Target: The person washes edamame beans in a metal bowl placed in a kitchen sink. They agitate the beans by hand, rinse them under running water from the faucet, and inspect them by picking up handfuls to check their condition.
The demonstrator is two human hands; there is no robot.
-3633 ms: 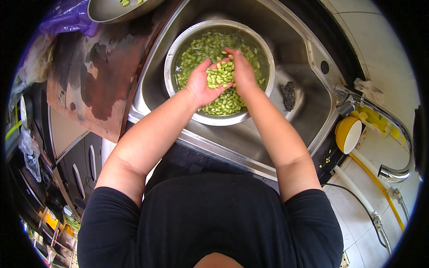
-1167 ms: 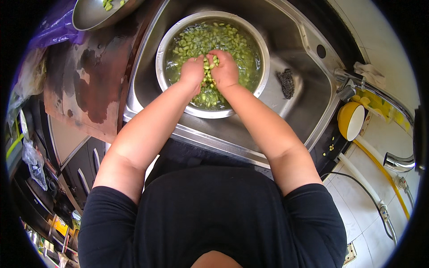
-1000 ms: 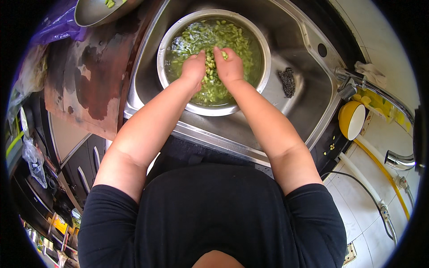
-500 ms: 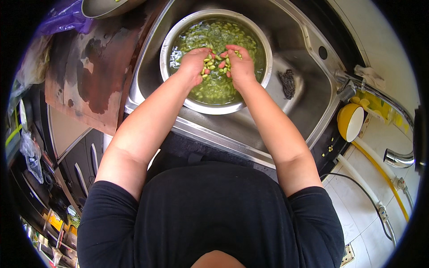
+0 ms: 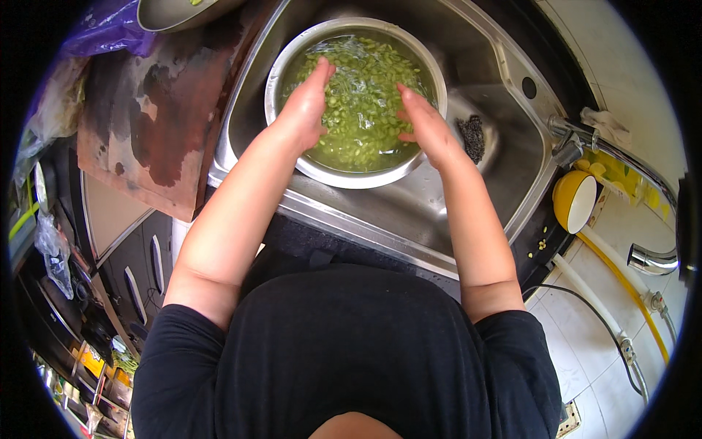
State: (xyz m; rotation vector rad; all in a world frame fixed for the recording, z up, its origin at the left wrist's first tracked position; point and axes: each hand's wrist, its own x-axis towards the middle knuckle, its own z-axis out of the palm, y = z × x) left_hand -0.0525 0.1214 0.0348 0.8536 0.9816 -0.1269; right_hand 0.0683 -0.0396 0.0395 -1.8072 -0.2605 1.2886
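Observation:
A round steel bowl sits in the steel sink, filled with water and many small green beans. My left hand is in the bowl's left half, fingers straight and apart, dipped among the beans. On the right side of the bowl my right hand is flat and open, fingertips in the water. Neither hand holds anything. Ripples show on the water between the hands.
A dark drain strainer lies in the sink right of the bowl. A worn brown board covers the counter at left, with another steel bowl at its top. A faucet, yellow cup and hoses stand at right.
Half a second ago both hands were together, lifting a heap of beans above the bowl's middle. Now the beans are back in the water and the hands have spread apart.

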